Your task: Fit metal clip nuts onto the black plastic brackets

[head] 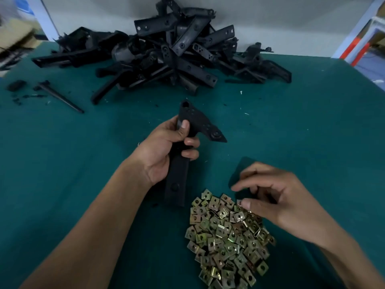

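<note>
the left hand (166, 151) grips one black plastic bracket (187, 147) round its shaft, fingers and thumb curled about it, the flared perforated head pointing to twelve o'clock and the lower end resting near the green table (312, 122) at six. the right hand (277, 197) hovers over the pile of metal clip nuts (225, 236), which lies at five o'clock of the bracket; its fingers are loosely curled and its thumb tip sits at the pile's upper edge, but whether it pinches a nut i cannot tell. the bracket looks stiff and light, safe to hold firmly by the shaft, leaving the edges of the head free. the nuts look small, thin and springy, likely slippery and sharp at the edges, so best pinched by the flat faces and slid on open end first. a heap of more brackets (177, 51) waits at twelve o'clock, with a loose black rod (60, 97) at ten
</note>
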A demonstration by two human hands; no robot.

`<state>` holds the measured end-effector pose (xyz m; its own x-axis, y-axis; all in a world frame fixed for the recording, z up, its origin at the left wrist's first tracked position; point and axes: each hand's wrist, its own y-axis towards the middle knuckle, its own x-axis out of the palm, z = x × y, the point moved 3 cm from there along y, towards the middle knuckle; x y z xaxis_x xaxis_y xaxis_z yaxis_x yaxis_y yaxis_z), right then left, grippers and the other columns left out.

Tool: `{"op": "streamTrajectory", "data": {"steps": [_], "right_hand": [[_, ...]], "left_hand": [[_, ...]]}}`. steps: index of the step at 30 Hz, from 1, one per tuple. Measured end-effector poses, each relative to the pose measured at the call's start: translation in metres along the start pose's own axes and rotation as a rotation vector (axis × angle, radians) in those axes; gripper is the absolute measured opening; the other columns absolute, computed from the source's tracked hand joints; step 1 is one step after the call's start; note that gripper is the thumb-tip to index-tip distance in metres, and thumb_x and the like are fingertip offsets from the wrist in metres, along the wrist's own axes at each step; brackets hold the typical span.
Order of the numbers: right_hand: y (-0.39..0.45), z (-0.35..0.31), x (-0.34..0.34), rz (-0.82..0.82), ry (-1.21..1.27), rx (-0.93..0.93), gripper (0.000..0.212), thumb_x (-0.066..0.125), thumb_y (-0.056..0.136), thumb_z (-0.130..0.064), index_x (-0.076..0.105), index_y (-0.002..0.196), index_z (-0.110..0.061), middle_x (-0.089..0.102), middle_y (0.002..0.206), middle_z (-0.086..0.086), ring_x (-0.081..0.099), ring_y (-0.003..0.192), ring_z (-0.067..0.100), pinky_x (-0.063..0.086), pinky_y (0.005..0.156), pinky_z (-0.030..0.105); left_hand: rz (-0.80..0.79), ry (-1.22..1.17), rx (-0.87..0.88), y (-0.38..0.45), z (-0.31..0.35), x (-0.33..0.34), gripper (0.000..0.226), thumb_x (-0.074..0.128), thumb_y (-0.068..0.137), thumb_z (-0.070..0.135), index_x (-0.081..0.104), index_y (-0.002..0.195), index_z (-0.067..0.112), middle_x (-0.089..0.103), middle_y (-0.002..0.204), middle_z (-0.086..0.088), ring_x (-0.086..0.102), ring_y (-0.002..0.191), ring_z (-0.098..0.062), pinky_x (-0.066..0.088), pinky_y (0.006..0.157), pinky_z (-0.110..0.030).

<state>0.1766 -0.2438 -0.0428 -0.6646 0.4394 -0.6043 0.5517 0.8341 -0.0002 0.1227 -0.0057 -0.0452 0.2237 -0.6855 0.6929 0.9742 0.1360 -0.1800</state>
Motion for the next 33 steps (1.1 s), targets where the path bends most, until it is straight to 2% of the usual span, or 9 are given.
{"op": "streamTrajectory", "data": {"steps": [2,7,10,12,14,18,22,27,33], "right_hand": [[-0.002,-0.002,-0.003,-0.027,0.000,0.037,0.020,0.081,0.078,-0.031,0.078,0.096,-0.039,0.062,0.102,-0.008,0.059,0.083,0.017,0.045,0.065,0.017],[0.005,-0.006,0.002,-0.061,-0.051,0.032,0.011,0.078,0.082,-0.028,0.071,0.079,-0.035,0.060,0.094,-0.007,0.058,0.082,0.022,0.047,0.066,0.026],[0.006,-0.003,0.001,-0.083,0.028,0.012,0.004,0.068,0.084,-0.037,0.068,0.082,-0.034,0.064,0.096,-0.004,0.063,0.089,0.020,0.051,0.073,0.026],[0.014,0.000,-0.003,0.041,0.253,0.012,0.005,0.066,0.088,-0.029,0.069,0.085,-0.028,0.069,0.093,0.002,0.065,0.082,0.015,0.052,0.063,0.025],[0.031,0.003,-0.007,0.243,0.544,0.036,0.005,0.066,0.088,-0.017,0.070,0.084,-0.016,0.070,0.083,0.011,0.059,0.065,0.018,0.042,0.047,0.022],[0.078,0.000,-0.004,0.410,0.935,0.123,0.006,0.069,0.080,-0.006,0.071,0.086,-0.004,0.069,0.076,0.011,0.061,0.066,0.016,0.053,0.060,0.021],[0.119,-0.011,0.010,0.363,1.099,0.117,0.012,0.064,0.081,-0.001,0.070,0.091,0.002,0.068,0.078,0.009,0.061,0.070,0.014,0.052,0.063,0.018],[0.128,-0.009,0.017,0.218,1.097,0.055,0.022,0.068,0.073,0.003,0.076,0.092,-0.003,0.071,0.077,0.008,0.069,0.071,0.013,0.057,0.071,0.024],[0.129,-0.009,0.015,0.231,1.167,0.123,0.016,0.078,0.064,-0.001,0.074,0.079,-0.006,0.073,0.076,0.010,0.071,0.070,0.016,0.058,0.064,0.023]], "left_hand": [[-0.021,0.001,-0.026,0.000,-0.004,0.003,0.002,0.055,0.093,0.012,0.057,0.093,0.012,0.057,0.083,0.000,0.046,0.058,-0.010,0.037,0.046,-0.019],[-0.085,0.006,-0.054,0.001,-0.003,0.003,0.018,0.056,0.090,0.012,0.055,0.107,0.011,0.063,0.084,-0.003,0.058,0.061,-0.014,0.047,0.046,-0.020],[-0.162,-0.022,-0.020,0.003,0.004,0.003,0.018,0.048,0.095,0.008,0.050,0.112,0.014,0.056,0.090,-0.001,0.050,0.058,-0.010,0.041,0.041,-0.017],[-0.177,-0.041,0.001,0.005,0.006,0.001,0.015,0.045,0.097,0.006,0.046,0.108,0.015,0.048,0.089,0.001,0.040,0.054,-0.006,0.036,0.038,-0.014],[-0.174,-0.032,0.030,0.006,0.008,-0.003,0.010,0.047,0.098,0.006,0.046,0.099,0.016,0.039,0.086,0.003,0.035,0.054,-0.005,0.032,0.037,-0.014],[-0.162,0.025,0.051,0.008,0.013,-0.009,0.018,0.060,0.093,0.013,0.048,0.082,0.019,0.038,0.074,0.007,0.031,0.054,-0.004,0.029,0.036,-0.013],[-0.088,0.069,0.048,0.011,0.016,-0.016,0.026,0.067,0.087,0.014,0.044,0.076,0.020,0.030,0.068,0.007,0.027,0.050,-0.003,0.028,0.035,-0.014],[-0.055,0.177,0.102,0.015,0.017,-0.016,0.027,0.067,0.088,0.012,0.050,0.070,0.021,0.036,0.064,0.008,0.027,0.047,-0.004,0.028,0.034,-0.015],[-0.051,0.343,0.124,0.014,0.014,-0.013,0.016,0.065,0.089,0.013,0.050,0.083,0.013,0.035,0.067,0.002,0.027,0.047,-0.006,0.029,0.036,-0.016]]}}
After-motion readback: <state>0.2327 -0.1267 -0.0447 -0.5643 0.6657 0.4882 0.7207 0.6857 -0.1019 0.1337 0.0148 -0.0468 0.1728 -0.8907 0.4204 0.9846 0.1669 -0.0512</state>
